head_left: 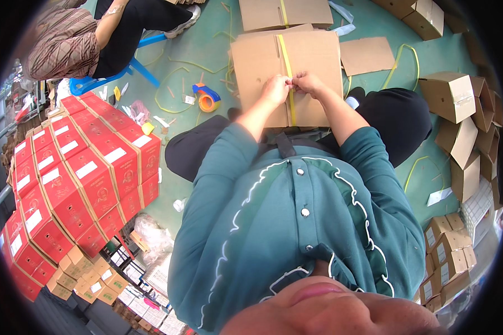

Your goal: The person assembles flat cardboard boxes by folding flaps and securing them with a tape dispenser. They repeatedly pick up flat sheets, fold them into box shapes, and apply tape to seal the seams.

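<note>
A closed cardboard box [254, 58] stands between my legs, with a yellow packing strap [285, 51] running over its top from far to near. My left hand [275, 89] and my right hand [309, 84] meet over the strap at the middle of the lid. Both have their fingers pinched together on the strap. A small whitish bit shows between the fingertips, too small to name. Near its far edge, a short loose piece of strap sticks up.
More cardboard boxes [262, 14] lie beyond. A blue and orange tape dispenser [208, 99] rests on the green floor, left of the box. Red cartons [95, 162] are stacked at left. A person [67, 44] sits on a blue stool [89, 84]. Open boxes [450, 97] pile up at right.
</note>
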The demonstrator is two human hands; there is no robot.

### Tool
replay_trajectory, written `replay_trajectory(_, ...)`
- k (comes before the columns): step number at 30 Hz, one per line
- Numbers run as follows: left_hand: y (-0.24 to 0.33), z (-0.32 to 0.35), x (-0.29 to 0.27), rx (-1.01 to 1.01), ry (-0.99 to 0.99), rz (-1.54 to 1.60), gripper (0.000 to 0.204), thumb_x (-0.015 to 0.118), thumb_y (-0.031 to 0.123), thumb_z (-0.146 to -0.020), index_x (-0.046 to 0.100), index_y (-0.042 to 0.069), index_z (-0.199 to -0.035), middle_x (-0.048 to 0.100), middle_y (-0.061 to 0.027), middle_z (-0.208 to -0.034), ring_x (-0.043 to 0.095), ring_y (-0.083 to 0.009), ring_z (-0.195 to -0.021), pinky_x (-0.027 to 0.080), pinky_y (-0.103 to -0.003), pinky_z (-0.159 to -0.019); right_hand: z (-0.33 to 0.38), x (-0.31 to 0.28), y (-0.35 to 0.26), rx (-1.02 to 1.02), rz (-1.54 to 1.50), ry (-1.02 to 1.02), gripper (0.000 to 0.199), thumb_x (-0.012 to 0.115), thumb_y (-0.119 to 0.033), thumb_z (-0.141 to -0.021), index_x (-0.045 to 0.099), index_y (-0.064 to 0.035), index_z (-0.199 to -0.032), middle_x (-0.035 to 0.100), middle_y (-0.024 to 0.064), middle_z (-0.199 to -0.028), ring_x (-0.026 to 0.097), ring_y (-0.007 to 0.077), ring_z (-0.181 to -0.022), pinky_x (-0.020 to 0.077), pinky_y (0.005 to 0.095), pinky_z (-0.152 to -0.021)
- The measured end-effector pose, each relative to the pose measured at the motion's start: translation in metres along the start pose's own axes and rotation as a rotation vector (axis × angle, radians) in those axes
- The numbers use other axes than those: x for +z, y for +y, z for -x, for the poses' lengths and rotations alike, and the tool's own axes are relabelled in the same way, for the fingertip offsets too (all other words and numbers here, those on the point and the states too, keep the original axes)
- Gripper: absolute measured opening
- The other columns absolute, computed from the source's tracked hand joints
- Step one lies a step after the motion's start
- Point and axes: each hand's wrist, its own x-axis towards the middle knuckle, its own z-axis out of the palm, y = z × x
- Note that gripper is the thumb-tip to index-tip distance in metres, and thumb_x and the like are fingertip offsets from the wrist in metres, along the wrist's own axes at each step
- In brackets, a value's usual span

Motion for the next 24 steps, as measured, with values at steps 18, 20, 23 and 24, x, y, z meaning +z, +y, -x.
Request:
replay_trajectory(18, -0.017, 0.105, 0.024, 0.118, -0.452, 0.129, 0.014, 0.07, 0.017, -0.081, 0.067, 0.004, -0.084, 0.067, -0.0158, -0.084, 0.064, -0.0301, -0.076, 0.05, -0.04, -0.07, 0.02, 0.005, -0.005, 0.05, -0.157, 0.027, 0.017, 0.054, -0.028, -0.099, 0.067, -0.0155, -0.098, 0.069, -0.006, -0.086, 0.058, 0.0022, -0.079, 0.0433, 0.0204, -0.072)
replay_trajectory(20, -0.021, 0.098, 0.03, -0.032, -0.39, 0.168, 0.015, 0.07, 0.019, -0.083, 0.067, 0.004, -0.083, 0.067, -0.0152, -0.082, 0.065, -0.0282, -0.073, 0.049, -0.04, -0.067, 0.025, 0.0, -0.011, 0.068, -0.228, -0.027, 0.018, 0.054, -0.029, -0.099, 0.066, -0.016, -0.099, 0.069, -0.0066, -0.088, 0.059, 0.0025, -0.081, 0.0437, 0.0206, -0.072)
replay_trajectory(23, -0.029, 0.065, 0.047, -0.224, 0.056, 0.396, 0.02, 0.061, 0.021, -0.093, 0.062, 0.002, -0.099, 0.065, -0.0104, -0.087, 0.06, -0.0174, -0.079, 0.049, -0.034, -0.072, 0.032, -0.002, -0.015, 0.056, -0.244, -0.051, 0.018, 0.054, -0.031, -0.099, 0.066, -0.0168, -0.097, 0.069, -0.0067, -0.091, 0.06, 0.0037, -0.084, 0.0438, 0.0198, -0.072)
replay_trajectory(24, -0.031, 0.056, 0.051, -0.242, 0.178, 0.45, 0.022, 0.058, 0.021, -0.096, 0.061, 0.001, -0.105, 0.066, -0.0097, -0.098, 0.061, -0.016, -0.088, 0.048, -0.032, -0.079, 0.035, 0.001, -0.018, 0.066, -0.272, -0.041, 0.019, 0.054, -0.032, -0.099, 0.065, -0.0169, -0.095, 0.068, -0.0065, -0.089, 0.06, 0.0044, -0.081, 0.0441, 0.0203, -0.071)
